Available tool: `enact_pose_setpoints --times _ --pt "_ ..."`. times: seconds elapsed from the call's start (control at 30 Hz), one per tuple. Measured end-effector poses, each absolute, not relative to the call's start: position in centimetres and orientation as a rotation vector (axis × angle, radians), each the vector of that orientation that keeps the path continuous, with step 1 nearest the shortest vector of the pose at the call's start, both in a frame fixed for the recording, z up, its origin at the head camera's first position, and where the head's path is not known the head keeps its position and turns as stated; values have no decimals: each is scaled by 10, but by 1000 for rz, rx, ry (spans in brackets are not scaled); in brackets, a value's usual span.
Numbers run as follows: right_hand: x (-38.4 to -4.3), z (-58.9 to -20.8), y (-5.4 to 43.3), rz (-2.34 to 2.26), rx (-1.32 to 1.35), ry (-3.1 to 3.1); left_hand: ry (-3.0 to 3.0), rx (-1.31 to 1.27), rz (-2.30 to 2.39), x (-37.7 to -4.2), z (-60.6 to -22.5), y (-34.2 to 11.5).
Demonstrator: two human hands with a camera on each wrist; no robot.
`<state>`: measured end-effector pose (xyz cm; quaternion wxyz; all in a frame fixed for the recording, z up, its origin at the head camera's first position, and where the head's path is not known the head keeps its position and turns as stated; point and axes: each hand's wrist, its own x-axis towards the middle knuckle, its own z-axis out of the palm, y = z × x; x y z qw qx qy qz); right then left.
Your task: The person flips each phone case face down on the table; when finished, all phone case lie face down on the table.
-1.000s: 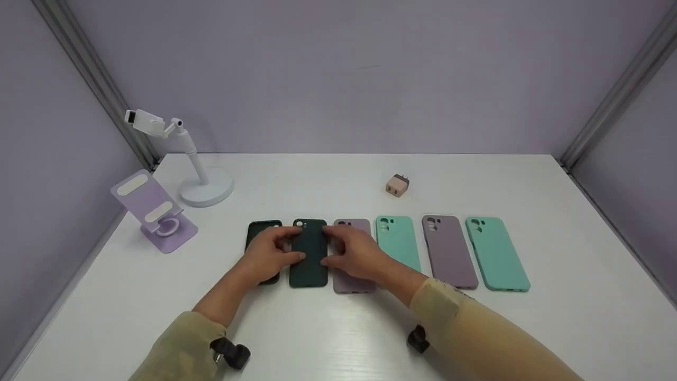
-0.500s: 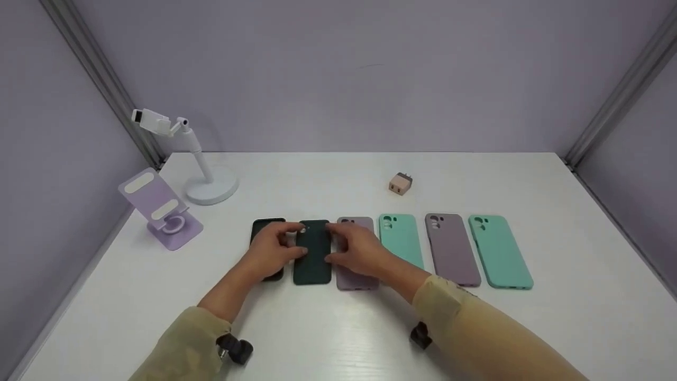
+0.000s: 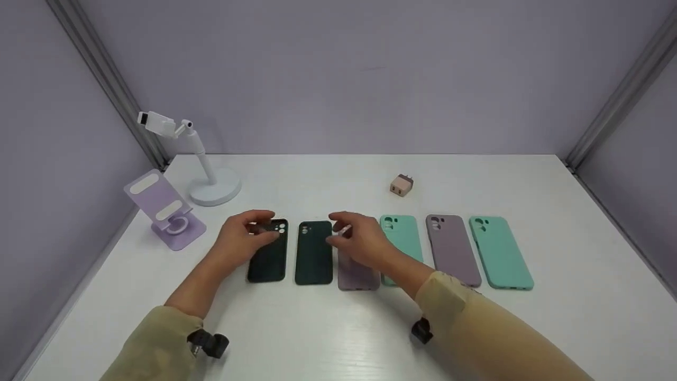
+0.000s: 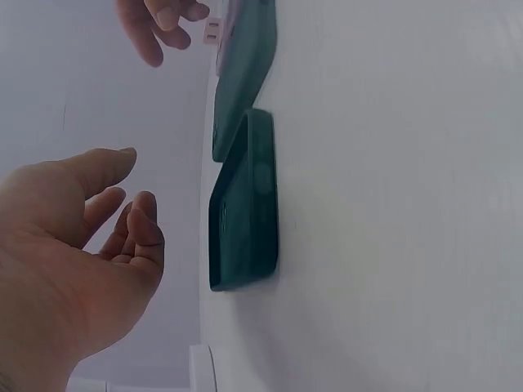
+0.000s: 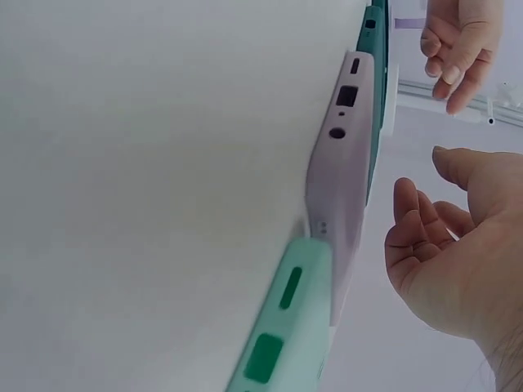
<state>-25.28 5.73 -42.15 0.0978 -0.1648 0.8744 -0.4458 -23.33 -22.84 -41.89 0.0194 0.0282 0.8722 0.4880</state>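
In the head view a row of phone cases lies on the table. The leftmost is a dark green phone case point(image 3: 267, 264), hollow side up, and my left hand point(image 3: 238, 238) hovers over its upper left part with thumb and fingers apart. Beside it a second dark green phone case point(image 3: 314, 259) lies back side up, touched by neither hand. My right hand point(image 3: 366, 241), its fingers loosely bent, is above a purple phone case point(image 3: 358, 276) and hides its upper part. Both wrist views show empty space between the thumb and fingers.
Farther right lie a mint phone case point(image 3: 401, 235), another purple case point(image 3: 452, 251) and another mint case point(image 3: 502, 254). A pink charger plug point(image 3: 401, 185) sits behind them. At the left stand a purple phone stand point(image 3: 172, 217) and a white arm stand point(image 3: 214, 188).
My left hand has let go of the second dark green case and moved left over the hollow one. My right hand has lifted slightly off that same case's right edge.
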Motion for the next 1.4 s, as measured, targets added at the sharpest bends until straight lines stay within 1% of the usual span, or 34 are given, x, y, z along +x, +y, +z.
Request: enact_pose_setpoints --times 0.23,0.43,0.57,0.73,0.9,1.2,1.4 --pt "-252 -420 33 -1325 -505 2579 2651 -2 1488 -233 -430 -255" --pt "-253 -421 7 -1330 -546 2558 2610 -59 1444 -234 -444 -269" --pt "-256 -424 -9 -1314 -582 2554 2631 -55 1406 -236 -449 -273" --pt "-258 -426 -23 -1228 -548 2548 2672 -24 1355 -239 -456 -275" --pt "-260 -430 -31 -1144 -537 2537 2691 -11 1339 -239 -461 -275" --pt "-260 -434 -35 -997 -544 2551 2667 -40 1341 -239 -460 -275" --pt "-261 -435 -35 -940 -596 2563 2659 -36 1358 -239 -460 -277"
